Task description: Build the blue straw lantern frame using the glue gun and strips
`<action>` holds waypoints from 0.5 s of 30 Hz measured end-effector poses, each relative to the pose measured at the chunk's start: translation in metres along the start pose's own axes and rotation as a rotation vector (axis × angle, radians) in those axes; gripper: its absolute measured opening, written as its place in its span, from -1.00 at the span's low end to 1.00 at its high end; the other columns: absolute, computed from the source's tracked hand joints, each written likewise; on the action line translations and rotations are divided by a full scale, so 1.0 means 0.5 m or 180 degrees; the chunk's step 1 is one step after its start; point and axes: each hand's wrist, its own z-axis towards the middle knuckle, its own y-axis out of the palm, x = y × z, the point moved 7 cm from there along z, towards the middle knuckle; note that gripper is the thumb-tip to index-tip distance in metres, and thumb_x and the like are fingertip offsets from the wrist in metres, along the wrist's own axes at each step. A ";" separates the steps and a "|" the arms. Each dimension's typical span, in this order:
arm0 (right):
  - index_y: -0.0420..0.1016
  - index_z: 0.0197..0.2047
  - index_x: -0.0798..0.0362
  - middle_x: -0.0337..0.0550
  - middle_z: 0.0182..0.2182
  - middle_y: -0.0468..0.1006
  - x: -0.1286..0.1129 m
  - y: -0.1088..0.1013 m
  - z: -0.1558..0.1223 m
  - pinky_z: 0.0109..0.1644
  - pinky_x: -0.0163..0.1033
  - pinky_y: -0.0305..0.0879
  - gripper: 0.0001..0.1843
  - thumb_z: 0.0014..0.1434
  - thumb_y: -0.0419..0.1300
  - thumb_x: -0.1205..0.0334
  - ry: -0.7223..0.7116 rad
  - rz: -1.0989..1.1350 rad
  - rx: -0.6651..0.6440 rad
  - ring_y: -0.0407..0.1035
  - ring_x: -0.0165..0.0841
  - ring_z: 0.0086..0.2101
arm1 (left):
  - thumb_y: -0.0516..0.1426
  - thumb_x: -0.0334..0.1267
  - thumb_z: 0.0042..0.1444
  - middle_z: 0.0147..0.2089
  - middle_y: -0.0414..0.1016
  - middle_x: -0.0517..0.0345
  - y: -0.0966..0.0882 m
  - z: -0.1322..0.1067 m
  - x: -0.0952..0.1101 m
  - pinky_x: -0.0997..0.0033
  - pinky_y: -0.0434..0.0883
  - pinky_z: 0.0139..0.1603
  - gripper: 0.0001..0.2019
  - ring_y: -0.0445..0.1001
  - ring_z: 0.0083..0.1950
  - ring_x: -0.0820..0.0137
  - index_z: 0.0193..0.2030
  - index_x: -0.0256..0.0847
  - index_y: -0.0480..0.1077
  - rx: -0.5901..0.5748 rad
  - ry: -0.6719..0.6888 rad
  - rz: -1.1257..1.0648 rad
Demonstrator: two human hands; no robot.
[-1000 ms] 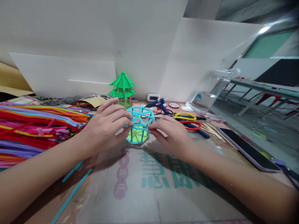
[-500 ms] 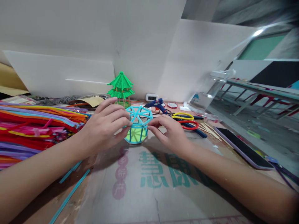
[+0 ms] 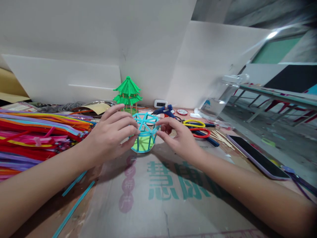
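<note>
A small light-blue pipe-cleaner pavilion frame stands upright on a yellow-green base in front of me. Spokes cross its many-sided top, and upright posts run down to the base. My left hand is closed on the left side of the frame's upper rim, thumb and fingertips pinched there. At the right side of the rim, my right hand has its thumb and forefinger apart. Its thumb tip is at the rim; whether it touches I cannot tell. Behind the frame stands a green tiered pavilion model.
Bundles of coloured pipe cleaners lie at left, with loose blue strips nearer me. A blue glue gun, scissors, thin wooden sticks and a phone lie at right. A clear bottle stands behind them.
My right thumb and forefinger have parted from their pinch at the rim, the forefinger rising. My left hand keeps its hold, and the frame stays nearly in place.
</note>
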 end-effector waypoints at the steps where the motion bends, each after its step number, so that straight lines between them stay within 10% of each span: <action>1: 0.55 -0.02 0.01 -0.20 -0.31 0.54 0.000 0.002 0.003 -0.27 -0.26 0.31 -0.80 0.28 0.26 0.29 0.0001 0.0000 -0.0068 0.37 -0.38 -0.36 | 0.22 -0.39 0.20 -0.17 0.63 0.20 0.000 0.000 0.000 -0.05 0.30 0.37 -0.92 0.56 -0.04 0.29 -0.21 -0.14 0.42 -0.0004 0.0004 -0.0002; 15: 0.51 -0.06 0.05 -0.20 -0.32 0.62 -0.017 0.002 -0.007 -0.27 -0.29 0.35 -0.83 0.27 0.28 0.24 0.0121 0.0145 -0.0167 0.45 -0.39 -0.37 | 0.21 -0.33 0.22 -0.18 0.62 0.18 0.003 0.002 0.005 -0.07 0.28 0.37 -0.93 0.56 -0.04 0.25 -0.22 -0.14 0.38 -0.0016 -0.0353 -0.0116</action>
